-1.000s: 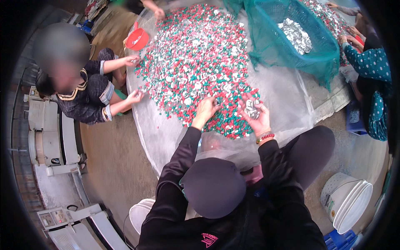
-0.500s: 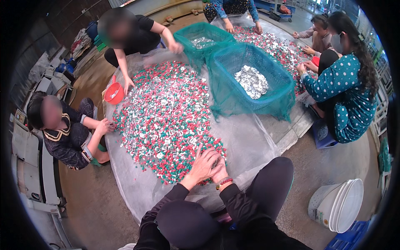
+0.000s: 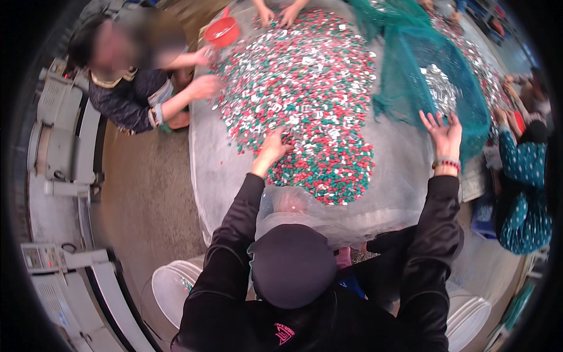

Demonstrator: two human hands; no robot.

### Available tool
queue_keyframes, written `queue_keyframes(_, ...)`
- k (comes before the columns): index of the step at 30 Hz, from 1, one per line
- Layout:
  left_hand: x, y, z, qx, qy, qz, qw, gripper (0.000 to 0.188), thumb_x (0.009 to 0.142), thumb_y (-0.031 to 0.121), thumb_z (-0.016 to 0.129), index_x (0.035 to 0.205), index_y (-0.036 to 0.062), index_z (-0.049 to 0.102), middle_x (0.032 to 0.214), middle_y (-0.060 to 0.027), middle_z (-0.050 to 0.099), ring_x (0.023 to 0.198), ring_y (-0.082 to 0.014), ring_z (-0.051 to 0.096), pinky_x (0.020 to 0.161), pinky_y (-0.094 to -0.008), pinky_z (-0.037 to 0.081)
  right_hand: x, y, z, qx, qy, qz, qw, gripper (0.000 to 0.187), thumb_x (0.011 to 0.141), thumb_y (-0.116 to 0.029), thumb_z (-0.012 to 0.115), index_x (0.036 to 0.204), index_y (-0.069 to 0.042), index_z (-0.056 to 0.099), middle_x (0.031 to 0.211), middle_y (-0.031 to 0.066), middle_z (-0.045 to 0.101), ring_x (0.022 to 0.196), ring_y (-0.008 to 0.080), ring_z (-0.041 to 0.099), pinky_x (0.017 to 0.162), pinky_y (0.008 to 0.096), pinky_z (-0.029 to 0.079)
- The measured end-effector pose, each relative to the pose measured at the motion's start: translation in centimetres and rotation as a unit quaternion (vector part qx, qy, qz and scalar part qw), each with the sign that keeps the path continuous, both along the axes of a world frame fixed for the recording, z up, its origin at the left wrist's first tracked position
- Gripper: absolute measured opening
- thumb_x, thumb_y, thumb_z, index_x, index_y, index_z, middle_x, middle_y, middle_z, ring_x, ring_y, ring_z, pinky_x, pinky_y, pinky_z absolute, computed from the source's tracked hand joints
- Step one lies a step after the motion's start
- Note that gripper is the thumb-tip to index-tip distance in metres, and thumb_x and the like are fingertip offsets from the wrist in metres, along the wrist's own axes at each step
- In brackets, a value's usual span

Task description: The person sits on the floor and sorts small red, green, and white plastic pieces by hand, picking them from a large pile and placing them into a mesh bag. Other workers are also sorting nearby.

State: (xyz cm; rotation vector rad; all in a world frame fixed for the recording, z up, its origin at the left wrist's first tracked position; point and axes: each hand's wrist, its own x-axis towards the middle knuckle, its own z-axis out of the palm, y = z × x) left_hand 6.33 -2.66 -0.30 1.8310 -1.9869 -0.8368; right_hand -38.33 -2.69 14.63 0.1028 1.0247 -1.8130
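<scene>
My left hand (image 3: 271, 149) rests on the near left part of a wide heap of small red and green pellets (image 3: 346, 170) mixed with white and silvery buckle-like pieces (image 3: 274, 107). Its thumb stands apart from the fingers, and I see nothing held. Over on the right, my right hand (image 3: 446, 135) is open, palm up and fingers spread, at the near edge of a blue mesh-sided basket (image 3: 478, 111). Silvery pieces (image 3: 438, 88) lie inside that basket, beyond my fingertips. Green netting (image 3: 393, 88) drapes around it. A red bead bracelet circles my right wrist.
A translucent sheet (image 3: 393, 193) lies under the heap. At the left, a co-worker's hands (image 3: 202, 88) reach to its edge; another person's hands (image 3: 287, 14) work at the far side. A red scoop (image 3: 221, 32) sits far left. White buckets (image 3: 176, 287) stand beside me.
My cupped hands have parted: the right swung out to the basket and opened, while the left reached farther into the heap. The whole view has shifted too.
</scene>
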Motion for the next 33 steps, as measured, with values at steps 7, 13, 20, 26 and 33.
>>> queue_keyframes(7, -4.9, 0.0, -4.1, -0.041, 0.027, -0.123, 0.991, 0.039, 0.070, 0.010, 0.077, 0.107, 0.0113, 0.065, 0.108, -0.0120, 0.059, 0.104, -0.0292, 0.057, 0.088, -0.0391, 0.048, 13.1, -0.6, -15.3, 0.010, 0.502, 0.374, 0.780, 0.050, 0.082, -0.011, 0.063, 0.132, -0.010, 0.053, 0.100, 0.0064, 0.063, 0.084, 0.0138, 0.058, 0.074, 0.0319, 0.051)
queue_keyframes(13, -5.7, 2.1, -2.6, -0.014, 0.164, -0.087, 0.982, 0.019, 0.077, 0.004, 0.067, 0.095, 0.0018, 0.065, 0.087, -0.0114, 0.065, 0.079, -0.0204, 0.065, 0.071, -0.0327, 0.052, 20.5, 0.6, -21.2, 0.011, 0.842, 0.341, 0.417, 0.051, 0.077, -0.008, 0.065, 0.127, -0.009, 0.055, 0.120, 0.0200, 0.056, 0.105, 0.0362, 0.056, 0.091, 0.0423, 0.046)
queue_keyframes(20, -2.9, 3.4, -1.7, 0.115, 0.489, 0.103, 0.858, 0.025, 0.086, 0.001, 0.063, 0.110, -0.0026, 0.064, 0.101, -0.0117, 0.068, 0.089, -0.0155, 0.066, 0.080, -0.0277, 0.054, 20.0, 3.8, -18.6, -0.024, 0.681, 0.470, 0.561, 0.019, 0.079, -0.016, 0.066, 0.092, -0.001, 0.070, 0.095, 0.0192, 0.062, 0.092, 0.0362, 0.060, 0.077, 0.0412, 0.050)
queue_keyframes(26, -3.0, 1.5, 0.3, 0.090, 0.335, 0.070, 0.935, 0.032, 0.084, 0.000, 0.064, 0.116, -0.0012, 0.063, 0.099, -0.0098, 0.070, 0.090, -0.0144, 0.067, 0.081, -0.0263, 0.053, 18.4, 5.0, -15.0, -0.004, 0.386, 0.495, 0.778, 0.023, 0.088, -0.020, 0.064, 0.095, 0.002, 0.068, 0.090, 0.0095, 0.067, 0.081, 0.0186, 0.066, 0.071, 0.0316, 0.050)
queue_keyframes(33, -5.2, 0.0, -3.2, -0.049, -0.010, -0.091, 0.995, 0.026, 0.076, 0.011, 0.072, 0.100, 0.0005, 0.067, 0.088, -0.0197, 0.066, 0.087, -0.0335, 0.064, 0.080, -0.0420, 0.049, 17.8, 7.6, -13.7, -0.024, 0.110, 0.393, 0.913, 0.021, 0.089, -0.005, 0.058, 0.109, 0.002, 0.057, 0.094, 0.0100, 0.066, 0.079, 0.0214, 0.067, 0.067, 0.0286, 0.053)
